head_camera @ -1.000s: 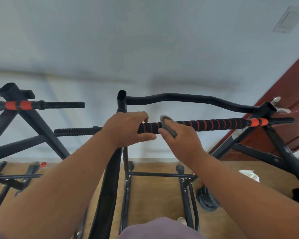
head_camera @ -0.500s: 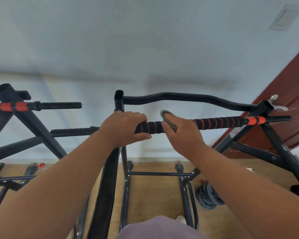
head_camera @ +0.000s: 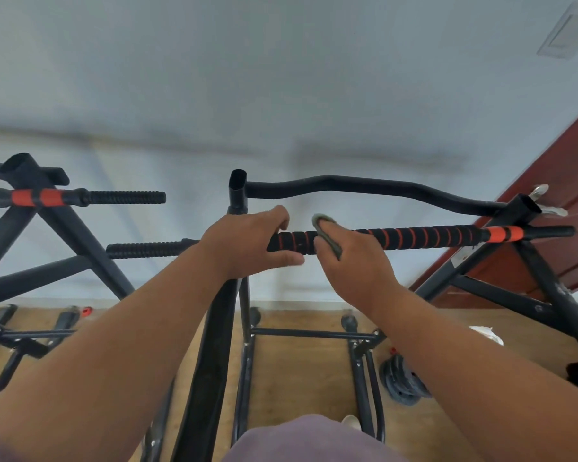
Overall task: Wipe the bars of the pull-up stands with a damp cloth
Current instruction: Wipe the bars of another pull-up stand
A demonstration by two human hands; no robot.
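A black pull-up stand stands right in front of me, its near bar [head_camera: 427, 237] wrapped in black foam with orange stripes. My left hand [head_camera: 251, 241] grips that bar near the left upright post [head_camera: 237, 191]. Just to its right, my right hand [head_camera: 354, 258] wraps a grey-green cloth [head_camera: 326, 233] around the same bar; only the cloth's edge shows past my fingers. Behind runs a curved bare black bar [head_camera: 364, 186].
A second stand [head_camera: 47, 198] with an orange-banded bar stands at the left. A red-brown door [head_camera: 554, 208] is at the right. On the wooden floor lie weight plates [head_camera: 402, 381] and a white object [head_camera: 486, 333], among the stands' base rails.
My right hand with the cloth has slid slightly along the striped bar, close to my left hand. The left hand's grip is unchanged.
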